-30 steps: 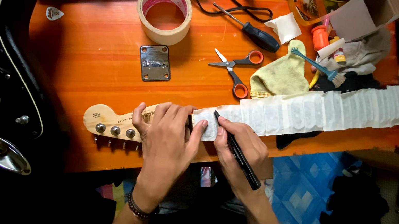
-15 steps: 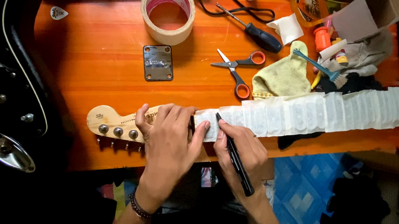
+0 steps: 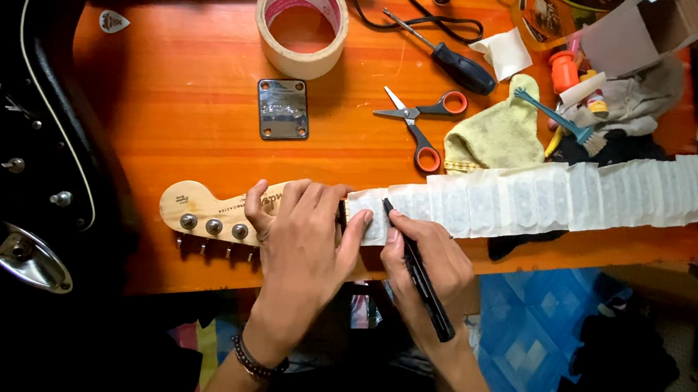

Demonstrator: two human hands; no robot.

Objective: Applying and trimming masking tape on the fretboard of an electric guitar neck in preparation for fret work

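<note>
A guitar neck (image 3: 550,192) lies across the orange table (image 3: 179,108), its fretboard covered in strips of white masking tape. The pale wooden headstock (image 3: 202,207) with tuners points left. My left hand (image 3: 302,239) presses down on the neck where it meets the headstock, fingers spread over the first taped frets. My right hand (image 3: 430,267) grips a black pen-like tool (image 3: 416,269), its tip touching the tape just right of my left fingers.
A black guitar body (image 3: 3,129) fills the left side. On the table lie a masking tape roll (image 3: 302,21), a metal neck plate (image 3: 283,108), orange-handled scissors (image 3: 423,120), a screwdriver (image 3: 451,56), a yellow cloth (image 3: 493,139), and clutter at the back right.
Both hands stay in place on the neck. The view has shifted slightly; the black tool's tip sits at nearly the same spot on the tape.
</note>
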